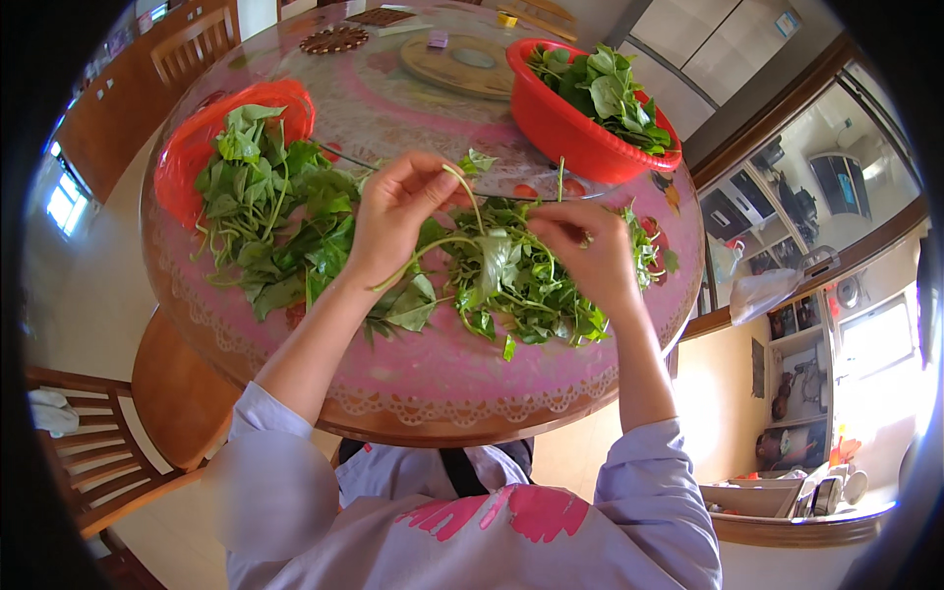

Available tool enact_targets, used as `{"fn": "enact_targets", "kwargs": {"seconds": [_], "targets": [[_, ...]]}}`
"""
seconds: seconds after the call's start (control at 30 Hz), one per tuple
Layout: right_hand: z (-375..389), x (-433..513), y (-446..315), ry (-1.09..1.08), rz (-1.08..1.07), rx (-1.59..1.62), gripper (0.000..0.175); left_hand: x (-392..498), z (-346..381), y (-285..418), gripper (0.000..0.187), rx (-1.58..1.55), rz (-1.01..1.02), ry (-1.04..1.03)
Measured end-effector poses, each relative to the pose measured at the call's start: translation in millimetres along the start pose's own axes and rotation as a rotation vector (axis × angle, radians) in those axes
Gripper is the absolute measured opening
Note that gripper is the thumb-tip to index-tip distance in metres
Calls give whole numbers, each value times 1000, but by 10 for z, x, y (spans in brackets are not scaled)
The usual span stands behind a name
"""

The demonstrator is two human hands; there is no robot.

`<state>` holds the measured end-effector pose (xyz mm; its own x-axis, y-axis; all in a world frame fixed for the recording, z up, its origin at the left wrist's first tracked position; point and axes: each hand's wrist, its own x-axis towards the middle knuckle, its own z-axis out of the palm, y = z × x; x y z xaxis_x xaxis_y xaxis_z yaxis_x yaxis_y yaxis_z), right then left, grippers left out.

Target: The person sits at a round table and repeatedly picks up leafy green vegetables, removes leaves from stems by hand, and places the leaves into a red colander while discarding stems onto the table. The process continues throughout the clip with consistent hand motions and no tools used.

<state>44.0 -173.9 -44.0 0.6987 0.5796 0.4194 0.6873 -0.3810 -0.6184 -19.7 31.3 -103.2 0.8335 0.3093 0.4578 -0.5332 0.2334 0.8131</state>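
Between the thumb and fingers of my left hand (413, 195) is a pale green leafy stem (476, 203), its end bent over at the fingertips. To its right, my right hand (590, 247) has its fingers drawn together over a heap of picked greens (542, 295). A short stem piece (560, 178) rises just behind those fingers; whether they grip it is unclear. Left of my left wrist lies a larger pile of leafy greens (254, 199), partly on a red plastic bag (181, 173). Several loose leaves (413, 302) lie between the two piles.
A red plastic basin (582, 140) full of leaves (612, 92) stands at the far right of the round table (472, 383). Farther back are a wooden turntable (457, 66), a round trivet (334, 40) and a yellow tape roll (507, 19). Wooden chairs (110, 435) stand at the left.
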Motion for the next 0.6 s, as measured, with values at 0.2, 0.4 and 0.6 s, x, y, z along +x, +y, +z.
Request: {"fn": "enact_targets", "kwargs": {"seconds": [0.2,0.4,0.6], "targets": [[320,169,115,-163,82,334,16,-17,115,-25,12,-29,-151,-78],[287,221,217,23,292,599,12,-6,96,21,20,324,-60,-341],[369,247,300,300,322,770,15,-12,86,38,12,278,-15,-353]]}}
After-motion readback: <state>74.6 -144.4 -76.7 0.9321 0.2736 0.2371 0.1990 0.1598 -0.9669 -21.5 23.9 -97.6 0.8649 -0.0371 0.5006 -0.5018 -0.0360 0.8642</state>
